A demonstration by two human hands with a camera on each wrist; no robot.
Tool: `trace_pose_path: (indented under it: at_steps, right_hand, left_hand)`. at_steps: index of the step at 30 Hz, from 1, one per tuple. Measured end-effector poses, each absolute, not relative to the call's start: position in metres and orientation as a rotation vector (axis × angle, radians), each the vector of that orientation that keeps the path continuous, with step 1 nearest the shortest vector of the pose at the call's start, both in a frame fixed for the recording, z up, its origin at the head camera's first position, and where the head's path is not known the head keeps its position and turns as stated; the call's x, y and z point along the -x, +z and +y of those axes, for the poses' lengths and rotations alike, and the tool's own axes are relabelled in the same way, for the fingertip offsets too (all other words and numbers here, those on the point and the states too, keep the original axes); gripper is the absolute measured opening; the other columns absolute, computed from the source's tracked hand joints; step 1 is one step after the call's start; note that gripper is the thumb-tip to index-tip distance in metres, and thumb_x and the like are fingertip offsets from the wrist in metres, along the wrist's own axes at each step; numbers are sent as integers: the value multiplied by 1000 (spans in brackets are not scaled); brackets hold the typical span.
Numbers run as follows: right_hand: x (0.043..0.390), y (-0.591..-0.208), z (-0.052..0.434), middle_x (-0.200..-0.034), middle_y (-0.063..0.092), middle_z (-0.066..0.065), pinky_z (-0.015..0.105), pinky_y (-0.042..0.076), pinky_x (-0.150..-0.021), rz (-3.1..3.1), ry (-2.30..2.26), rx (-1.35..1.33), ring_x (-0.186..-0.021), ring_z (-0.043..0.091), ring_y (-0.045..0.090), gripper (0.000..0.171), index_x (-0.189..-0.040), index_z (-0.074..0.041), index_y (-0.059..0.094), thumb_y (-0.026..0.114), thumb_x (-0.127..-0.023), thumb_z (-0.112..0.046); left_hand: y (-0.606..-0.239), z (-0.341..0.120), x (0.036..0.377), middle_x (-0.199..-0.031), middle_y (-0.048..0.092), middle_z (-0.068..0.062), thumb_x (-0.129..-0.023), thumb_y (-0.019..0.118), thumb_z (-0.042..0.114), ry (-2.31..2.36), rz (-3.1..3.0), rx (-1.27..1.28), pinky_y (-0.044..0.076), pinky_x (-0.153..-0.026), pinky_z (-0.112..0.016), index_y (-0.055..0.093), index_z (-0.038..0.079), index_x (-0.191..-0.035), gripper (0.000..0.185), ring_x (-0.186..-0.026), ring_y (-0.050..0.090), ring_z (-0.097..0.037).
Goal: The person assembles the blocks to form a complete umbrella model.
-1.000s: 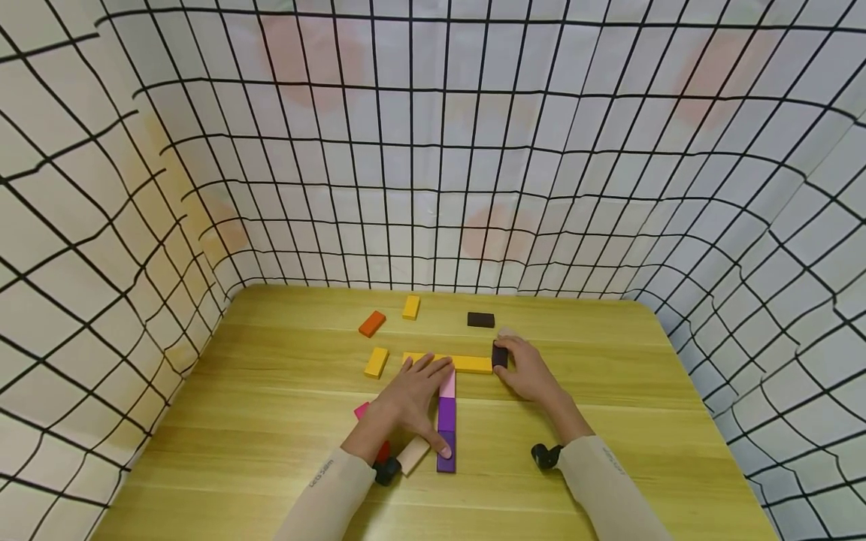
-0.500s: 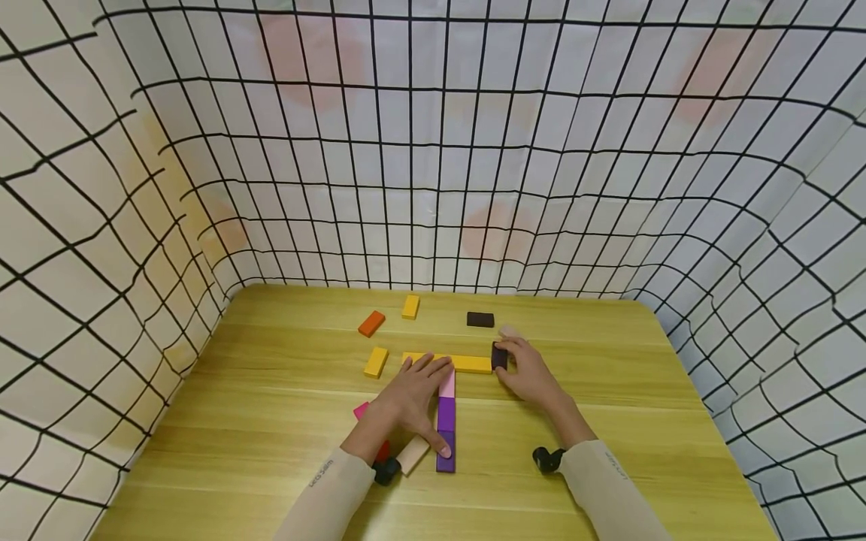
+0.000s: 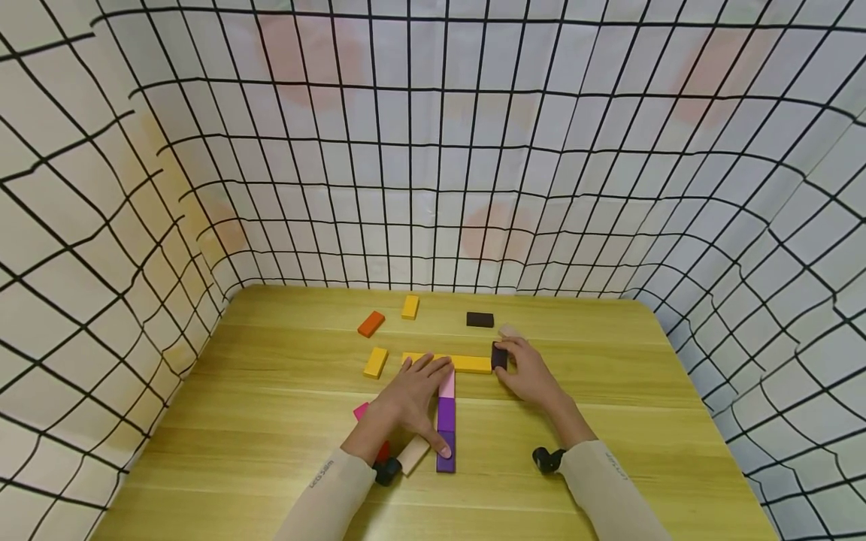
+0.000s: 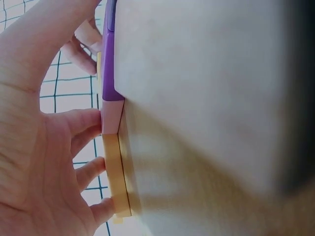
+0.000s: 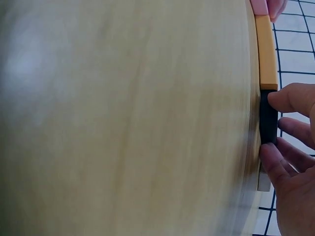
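Observation:
My right hand (image 3: 534, 376) pinches a black block (image 3: 499, 356) against the right end of a yellow block row (image 3: 472, 364). In the right wrist view, thumb and fingers grip that black block (image 5: 267, 118) end to end. From the row's middle, a pink block (image 3: 446, 387) and two purple blocks (image 3: 446, 415) run toward me in a line. Spread wide, my left hand (image 3: 409, 394) rests its fingertips on the yellow row and near the pink block, its thumb on the nearer purple block. It hides part of the row. The left wrist view shows fingers touching the pink block (image 4: 112, 115).
Beyond the row lie an orange block (image 3: 370, 324), a yellow block (image 3: 410, 306) and another black block (image 3: 479, 319). A yellow block (image 3: 375, 363) sits left. Magenta (image 3: 361, 410), red (image 3: 383, 452) and beige blocks (image 3: 413, 455) lie by the left forearm. Black netting (image 3: 433, 225) surrounds the table.
My right hand has shifted very slightly, keeping its pinch on the black block. The left hand stays in place, and the blocks look the same.

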State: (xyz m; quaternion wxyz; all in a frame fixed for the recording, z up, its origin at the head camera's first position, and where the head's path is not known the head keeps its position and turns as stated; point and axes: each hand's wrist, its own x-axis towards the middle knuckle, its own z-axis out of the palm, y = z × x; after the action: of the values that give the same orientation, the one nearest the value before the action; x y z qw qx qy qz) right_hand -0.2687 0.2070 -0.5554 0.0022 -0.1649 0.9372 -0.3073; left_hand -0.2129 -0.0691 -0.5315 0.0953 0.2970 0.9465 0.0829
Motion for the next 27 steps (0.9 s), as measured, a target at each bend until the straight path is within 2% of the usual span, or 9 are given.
trace_pose_path:
  at_steps: [9, 15, 20, 27]
  right_hand:
    - [267, -552, 208, -146, 44, 12, 46, 51, -97, 2935, -974, 529, -125, 32, 52, 52, -138, -8, 52, 68, -90, -23]
    - [267, -544, 212, -146, 43, 13, 51, 45, -104, 2943, -1014, 534, -130, 35, 48, 49, -137, -8, 53, 65, -93, -24]
    - [271, -537, 220, -139, 48, 11, 52, 48, -99, 2987, -1067, 449, -119, 34, 55, 44, -133, -7, 55, 66, -93, -22]
    - [277, -540, 227, -137, 50, 15, 54, 46, -99, 3048, -1029, 390, -122, 35, 50, 41, -127, -7, 58, 67, -91, -23]
  left_hand:
    - [-531, -69, 213, -164, 12, 5, -41, 65, 93, 252, 2798, -863, 12, -121, -56, 15, 21, -158, 146, -152, 8, -27]
    - [-531, -68, 213, -164, 13, 4, -41, 66, 92, 251, 2806, -878, 12, -121, -57, 15, 20, -158, 146, -152, 9, -28]
    - [-532, -68, 213, -164, 14, 3, -42, 66, 93, 262, 2814, -906, 13, -120, -58, 15, 19, -157, 146, -152, 10, -30]
    - [-536, -70, 213, -164, 15, 2, -40, 65, 93, 269, 2832, -911, 14, -120, -58, 17, 18, -157, 148, -151, 12, -31]
